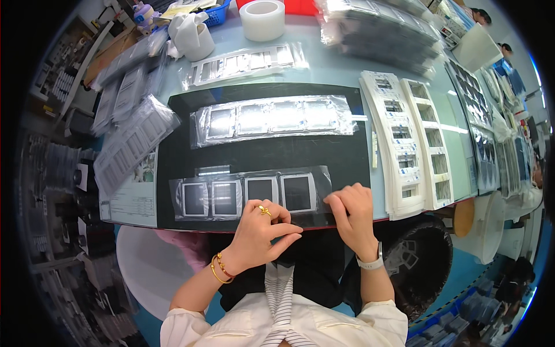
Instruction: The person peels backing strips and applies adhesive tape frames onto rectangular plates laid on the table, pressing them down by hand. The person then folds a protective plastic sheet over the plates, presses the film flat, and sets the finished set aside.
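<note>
A clear film strip [321, 180] with several dark, light-edged rectangular frames lies along the near edge of a black mat [243, 155]. My left hand [260, 234], with a ring on it, is over the strip's lower edge. Its thumb and index finger pinch together at the mat's front edge; whatever lies between them is too small to make out. My right hand [354, 217] is closed beside the strip's right end, fingers curled and thumb tip near the film corner. What it grips, if anything, is hidden. Farther back on the mat lies a shiny stack of similar strips [272, 118].
Stacks of white frame strips [399, 144] stand right of the mat. Bagged film strips [136, 144] lie left. Behind are a wide tape roll [263, 20], a smaller white roll [198, 43] and a tall stack of clear sheets [381, 32]. A black-lined bin [430, 272] stands below right.
</note>
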A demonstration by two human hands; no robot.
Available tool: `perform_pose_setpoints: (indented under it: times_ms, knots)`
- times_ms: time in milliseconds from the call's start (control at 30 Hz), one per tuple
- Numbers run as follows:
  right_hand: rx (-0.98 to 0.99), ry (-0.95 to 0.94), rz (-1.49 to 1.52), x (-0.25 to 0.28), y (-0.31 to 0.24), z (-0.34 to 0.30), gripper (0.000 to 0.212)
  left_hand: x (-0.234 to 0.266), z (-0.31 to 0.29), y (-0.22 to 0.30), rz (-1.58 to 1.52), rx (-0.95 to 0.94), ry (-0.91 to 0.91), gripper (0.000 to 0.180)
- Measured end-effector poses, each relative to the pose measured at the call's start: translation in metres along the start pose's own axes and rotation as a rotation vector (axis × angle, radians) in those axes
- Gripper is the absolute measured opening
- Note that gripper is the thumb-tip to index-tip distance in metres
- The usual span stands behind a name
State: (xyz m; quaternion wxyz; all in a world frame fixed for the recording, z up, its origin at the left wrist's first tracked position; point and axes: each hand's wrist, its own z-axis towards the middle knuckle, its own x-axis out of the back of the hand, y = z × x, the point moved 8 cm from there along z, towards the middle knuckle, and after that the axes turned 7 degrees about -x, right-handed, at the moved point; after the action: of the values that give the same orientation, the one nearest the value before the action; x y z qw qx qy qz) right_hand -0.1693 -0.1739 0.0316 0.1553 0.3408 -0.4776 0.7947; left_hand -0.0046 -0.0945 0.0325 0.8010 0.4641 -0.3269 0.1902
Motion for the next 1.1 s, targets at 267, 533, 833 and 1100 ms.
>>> perform_pose_setpoints:
  times_ms: [267,533,833,1100]
  knots:
    - [0.035,-0.024,0.099,0.005,-0.001,-0.016,0.007,-0.021,0.028,0.018,-0.062,0.011,0.252,0.027]
    - [0.057,0.013,0.1,0.005,0.0,-0.018,0.011,-0.026,0.037,0.015,0.024,0.024,0.302,0.016]
    - [0.096,0.055,0.105,0.006,-0.003,-0.018,0.016,-0.025,0.039,0.015,0.019,0.045,0.276,0.013]
    - [0.106,0.106,0.046,0.003,-0.006,-0.02,0.017,-0.027,0.04,0.017,0.058,0.018,0.268,0.013]
